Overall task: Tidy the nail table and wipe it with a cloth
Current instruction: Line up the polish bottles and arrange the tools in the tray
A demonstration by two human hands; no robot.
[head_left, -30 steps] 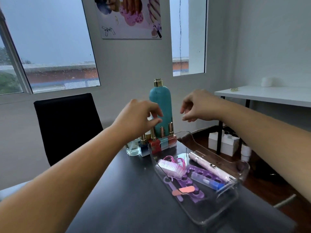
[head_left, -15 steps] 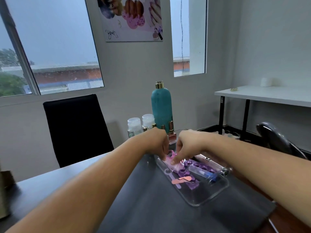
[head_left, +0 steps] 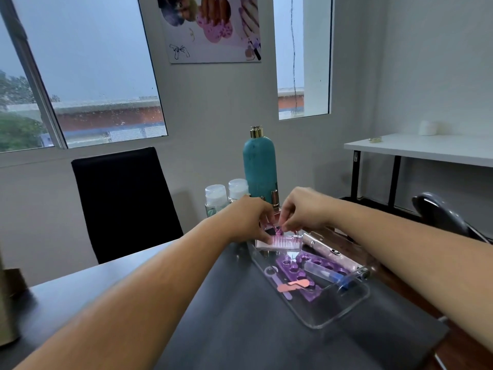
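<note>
Both hands pinch one pink nail brush [head_left: 282, 240], bristles pale: left hand [head_left: 249, 221] on its end, right hand [head_left: 304, 209] on its handle. Below them, the clear tray [head_left: 344, 313] holds two purple toe separators [head_left: 301, 268].

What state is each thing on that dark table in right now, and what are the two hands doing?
Left hand: closed on the pink nail brush.
Right hand: pinching the brush's pink handle.
Pink nail brush: lifted over the tray's far end, bristles showing.
Clear tray: flat on the table, holding tools.
Purple toe separators: lying in the tray.
Teal bottle: upright, capped.
Two small bottles: upright, capped.
</note>
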